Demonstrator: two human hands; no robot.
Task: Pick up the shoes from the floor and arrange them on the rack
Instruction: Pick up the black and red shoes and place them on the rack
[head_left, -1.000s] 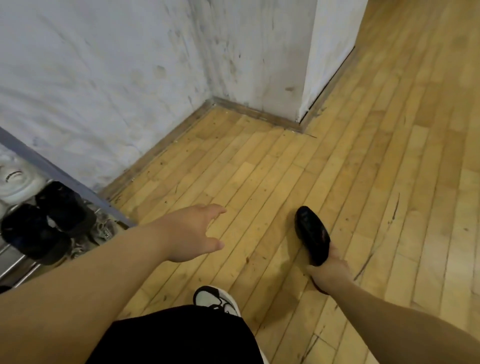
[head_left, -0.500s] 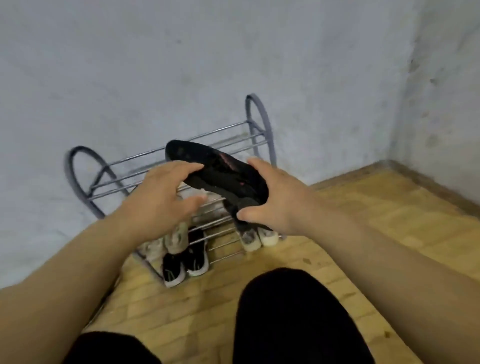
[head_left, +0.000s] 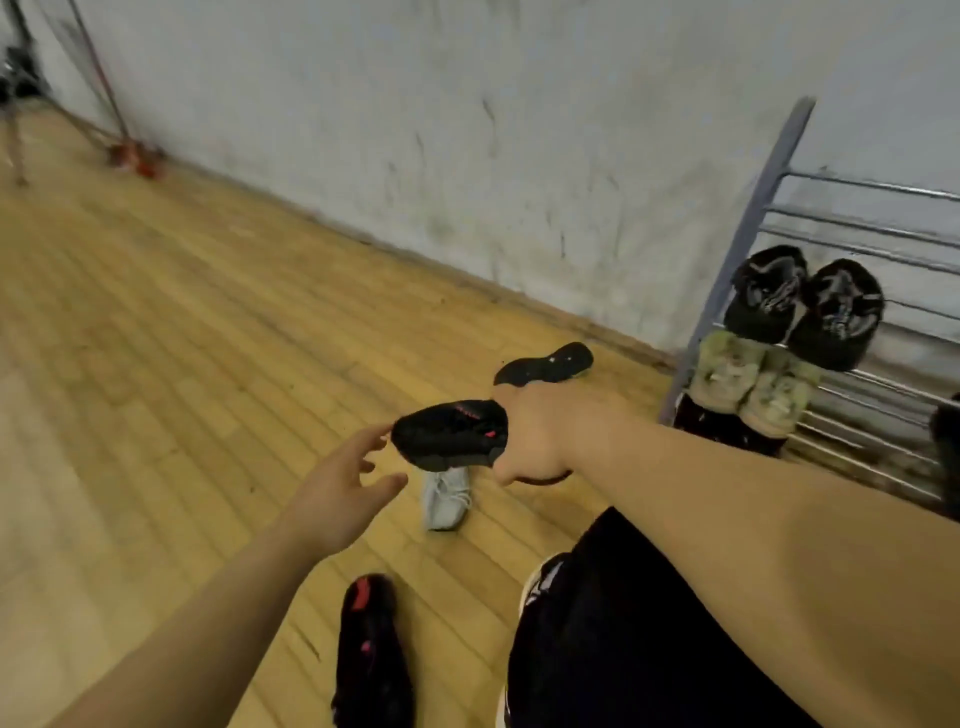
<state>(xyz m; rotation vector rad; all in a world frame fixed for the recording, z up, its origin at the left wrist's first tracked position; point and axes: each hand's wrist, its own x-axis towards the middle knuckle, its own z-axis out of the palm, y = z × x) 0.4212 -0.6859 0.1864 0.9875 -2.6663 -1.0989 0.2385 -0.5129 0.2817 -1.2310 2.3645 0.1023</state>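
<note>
1. Now keeps the left hand (head_left: 337, 488) off the shoe that it touched half a second ago: fingers spread and relaxed, holding nothing, just beside the toe.
2. Still leaves on the wooden plank floor (head_left: 156, 364) a black floor shoe with red marks (head_left: 371, 649) and a pale grey lace-up sneaker (head_left: 447, 496).
3. Grips with the right hand (head_left: 540, 436) alone the black knitted shoe with red details (head_left: 452, 431), in the air, fingers curled around its heel end. Cannot tell if the black sole (head_left: 545, 364) behind is in the same grip.
4. Has turned away from the grey metal rack (head_left: 753, 223), now at the right edge. So probably not placed yet, with more shoes to collect.
5. Cannot read any brand or writing; red marks too blurred.
</note>
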